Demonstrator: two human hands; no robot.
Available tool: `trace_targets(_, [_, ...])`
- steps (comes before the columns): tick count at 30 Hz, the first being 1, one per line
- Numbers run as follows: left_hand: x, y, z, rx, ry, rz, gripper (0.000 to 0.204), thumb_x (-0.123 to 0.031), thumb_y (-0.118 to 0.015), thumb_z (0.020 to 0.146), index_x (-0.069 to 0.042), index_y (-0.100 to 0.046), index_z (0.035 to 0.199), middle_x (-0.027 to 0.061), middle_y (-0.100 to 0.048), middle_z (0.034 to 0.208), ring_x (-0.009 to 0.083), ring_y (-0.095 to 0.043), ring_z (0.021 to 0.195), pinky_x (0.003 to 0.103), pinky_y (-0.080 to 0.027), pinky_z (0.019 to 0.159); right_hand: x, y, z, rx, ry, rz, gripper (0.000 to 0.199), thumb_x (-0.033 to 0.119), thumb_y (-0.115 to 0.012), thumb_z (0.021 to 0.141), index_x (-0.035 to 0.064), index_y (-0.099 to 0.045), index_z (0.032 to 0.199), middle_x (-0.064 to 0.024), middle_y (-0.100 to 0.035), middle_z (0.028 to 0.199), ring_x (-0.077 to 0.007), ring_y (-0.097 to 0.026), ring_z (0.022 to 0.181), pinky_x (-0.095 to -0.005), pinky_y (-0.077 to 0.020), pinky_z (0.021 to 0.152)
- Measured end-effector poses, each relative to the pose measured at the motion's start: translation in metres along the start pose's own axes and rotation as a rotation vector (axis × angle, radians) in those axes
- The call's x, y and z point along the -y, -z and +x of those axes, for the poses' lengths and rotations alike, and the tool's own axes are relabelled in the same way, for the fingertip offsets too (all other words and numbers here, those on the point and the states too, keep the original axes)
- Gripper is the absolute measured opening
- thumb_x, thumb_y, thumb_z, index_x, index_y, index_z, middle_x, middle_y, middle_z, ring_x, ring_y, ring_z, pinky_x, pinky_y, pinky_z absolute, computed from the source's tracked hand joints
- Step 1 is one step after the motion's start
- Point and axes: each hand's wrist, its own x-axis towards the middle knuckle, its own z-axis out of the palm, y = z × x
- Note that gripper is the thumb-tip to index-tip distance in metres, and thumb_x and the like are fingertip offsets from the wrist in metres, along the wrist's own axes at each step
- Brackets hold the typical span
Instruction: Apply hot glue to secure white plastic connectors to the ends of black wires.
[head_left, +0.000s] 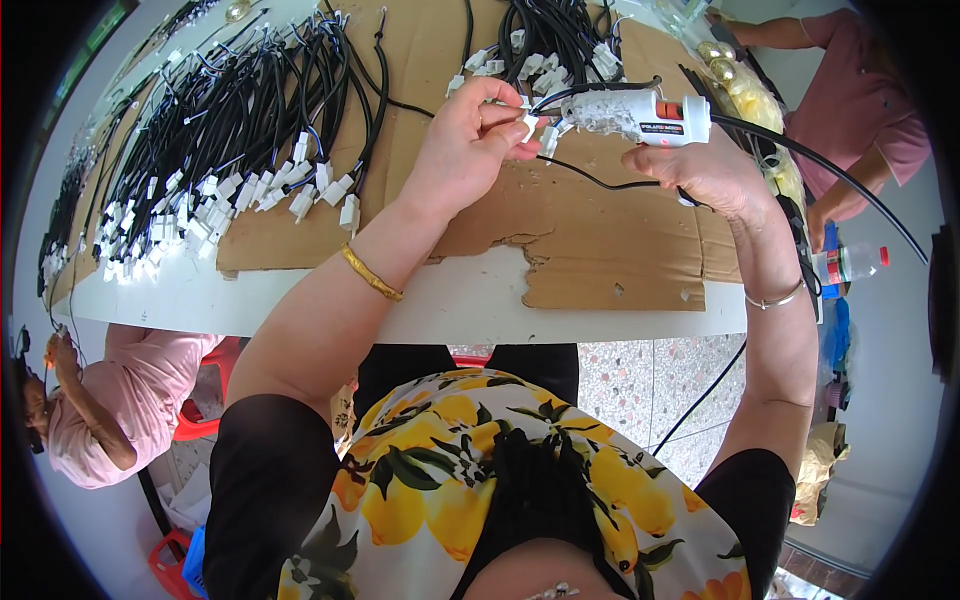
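My right hand [718,178] is closed round a white hot glue gun [692,122], with its nozzle end toward the left. Clumps of clear, glue-like stuff cover the front of its body. Close to the nozzle, my left hand [468,148] pinches a small white plug connector [529,127] between thumb and fingers. A black cable runs to that connector, though the exact joint is partly hidden by my fingers. Both hands are above the brown cardboard [610,245] on the table.
A large heap of black cables with white connectors [215,205] lies on the left, and another bundle [545,55] at the back. A thick black cord [830,160] trails right from the gun. Co-workers sit at left and right; a plastic bottle [848,264] is at right.
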Motion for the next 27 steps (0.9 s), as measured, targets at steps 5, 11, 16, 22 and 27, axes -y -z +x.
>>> trace_targets(5, [-0.0014, -0.0007, 0.0005, 0.036, 0.001, -0.032, 0.016, 0.005, -0.042, 0.083, -0.001, -0.039, 0.098, 0.0201, -0.058, 0.098, 0.0195, -0.06, 0.081, 0.028, -0.051, 0.073, -0.0055, 0.0044, 0.0032, 0.022, 0.035, 0.006, 0.014, 0.013, -0.064, 0.067, 0.0009, -0.061, 0.074, 0.0006, -0.054, 0.061, -0.0059, -0.046, 0.052, -0.0206, -0.0351, 0.046])
trace_targets(11, [0.0009, 0.0001, 0.0005, 0.016, -0.001, -0.076, 0.016, 0.004, -0.045, 0.083, 0.002, -0.039, 0.098, 0.0191, -0.059, 0.093, 0.0181, -0.061, 0.076, 0.027, -0.052, 0.067, 0.0028, 0.0052, 0.0017, 0.088, -0.013, 0.187, 0.012, 0.013, -0.065, 0.067, 0.0041, -0.058, 0.071, 0.0018, -0.052, 0.059, -0.0049, -0.047, 0.053, -0.0201, -0.0357, 0.046])
trace_targets(16, [-0.0012, 0.0, 0.0002, 0.012, 0.024, -0.081, 0.016, 0.003, -0.045, 0.083, 0.002, -0.039, 0.098, 0.0193, -0.059, 0.094, 0.0179, -0.06, 0.076, 0.027, -0.052, 0.067, 0.0035, 0.0044, 0.0028, 0.097, 0.015, 0.2, 0.012, 0.013, -0.066, 0.067, 0.0059, -0.056, 0.068, 0.0026, -0.052, 0.058, -0.0044, -0.046, 0.052, -0.0194, -0.0339, 0.046])
trace_targets(22, [-0.0022, -0.0003, -0.0002, 0.014, 0.03, -0.085, 0.016, 0.004, -0.045, 0.083, 0.002, -0.039, 0.098, 0.019, -0.059, 0.094, 0.0177, -0.06, 0.076, 0.027, -0.052, 0.068, -0.0012, 0.0031, 0.0053, 0.111, 0.03, 0.231, 0.011, 0.011, -0.064, 0.067, 0.0061, -0.054, 0.065, 0.0034, -0.049, 0.057, -0.0038, -0.042, 0.051, -0.0194, -0.0314, 0.045])
trace_targets(27, [-0.0027, 0.0007, -0.0003, 0.037, 0.048, -0.063, 0.015, 0.003, -0.041, 0.084, 0.0, -0.038, 0.098, 0.0203, -0.058, 0.099, 0.0218, -0.061, 0.08, 0.029, -0.051, 0.073, -0.0002, 0.0045, 0.0057, 0.14, 0.047, 0.247, 0.011, 0.01, -0.062, 0.067, 0.0059, -0.052, 0.063, 0.0036, -0.047, 0.055, -0.0034, -0.041, 0.05, -0.0192, -0.0297, 0.045])
